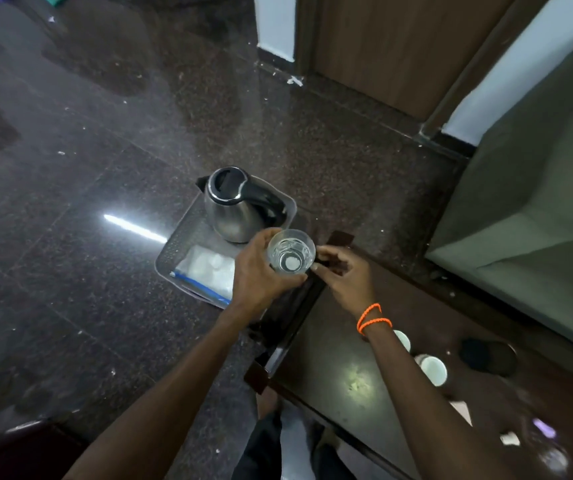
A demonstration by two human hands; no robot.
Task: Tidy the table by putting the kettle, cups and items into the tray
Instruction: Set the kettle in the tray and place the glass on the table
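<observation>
My left hand [261, 271] grips a clear drinking glass [291, 251] and holds it above the near right corner of the tray. The grey plastic tray [177, 244] sits on the floor beside the table. In it stand a steel kettle [235, 202] with a black lid and handle, and a clear bag of white items [209, 270]. My right hand [342, 275], with orange bands on the wrist, hovers just right of the glass with relaxed fingers and holds nothing. Two white cups [432, 368] stand on the dark table [330, 341], one half hidden by my right forearm.
A black round base [488, 356] lies on the table's right side. Small packets [510, 438] and another glass [552, 455] sit blurred at the table's near right. A grey-green sofa [538, 202] stands to the right. Dark polished floor [70, 202] spreads left of the tray.
</observation>
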